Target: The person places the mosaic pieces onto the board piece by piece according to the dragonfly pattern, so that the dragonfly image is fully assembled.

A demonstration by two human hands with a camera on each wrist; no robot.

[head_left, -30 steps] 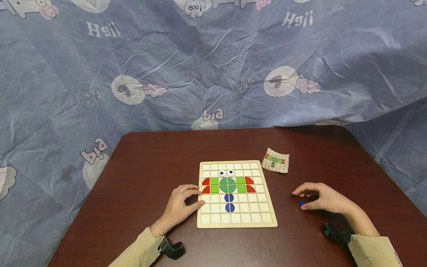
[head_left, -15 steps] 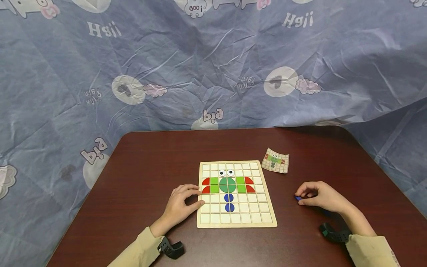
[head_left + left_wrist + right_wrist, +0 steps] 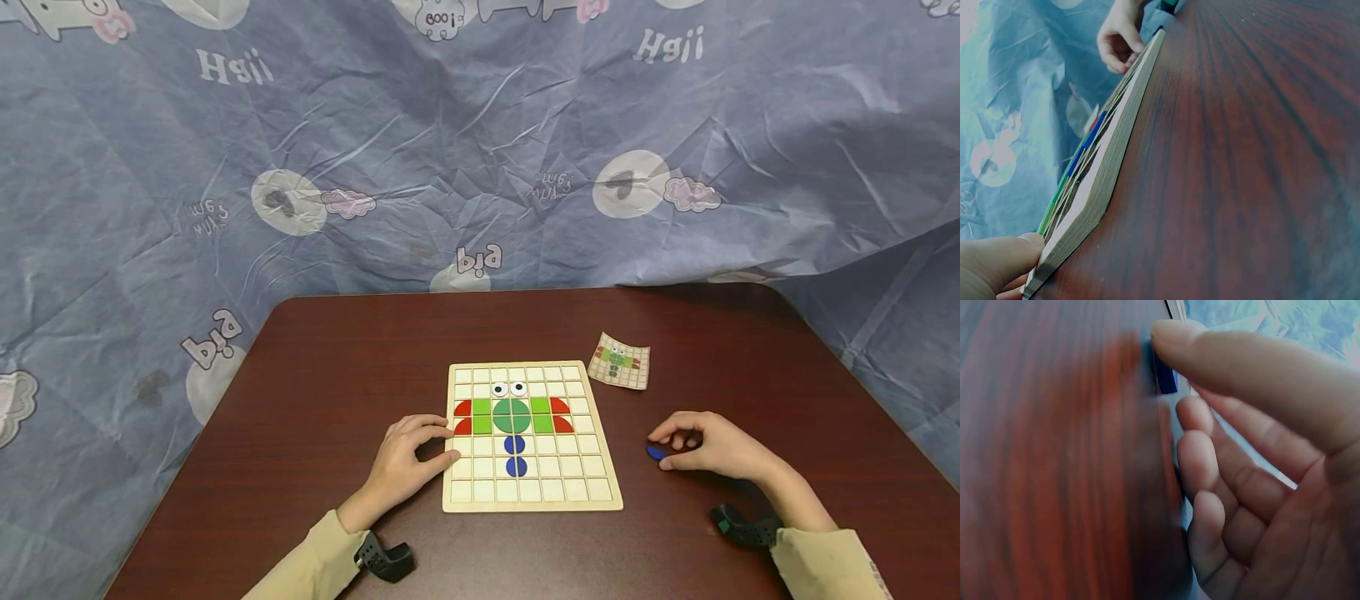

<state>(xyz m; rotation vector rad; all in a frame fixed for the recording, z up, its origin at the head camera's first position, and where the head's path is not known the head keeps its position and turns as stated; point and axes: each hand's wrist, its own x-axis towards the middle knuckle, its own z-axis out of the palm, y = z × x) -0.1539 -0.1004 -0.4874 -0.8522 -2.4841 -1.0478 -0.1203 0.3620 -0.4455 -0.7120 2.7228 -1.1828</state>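
Note:
My left hand (image 3: 411, 454) rests at the left edge of a square wooden grid board (image 3: 536, 492), thumb and fingertips touching its rim. In the left wrist view, the thumb (image 3: 1019, 253) lies against the board's edge. Set on the board are white eye pieces (image 3: 518, 388), a green circle (image 3: 512, 416), light green squares (image 3: 541, 415), red curved pieces (image 3: 562, 424) and two blue circles (image 3: 516, 467). To the right of the board, my right hand (image 3: 708, 446) pinches a small flat blue puzzle piece (image 3: 656, 452) at thumb and index finger, close over the table. Its other fingers are curled.
A small pattern card (image 3: 621, 362) with a similar figure lies beyond the board's upper right corner. Dark reddish wood forms the table (image 3: 360, 350). A patterned blue cloth (image 3: 420, 167) hangs behind it. Each wrist wears a black band (image 3: 386, 558).
The right hand has gripped the blue piece, lifted it and carried it a little left toward the board. The left hand and the board have stayed in place.

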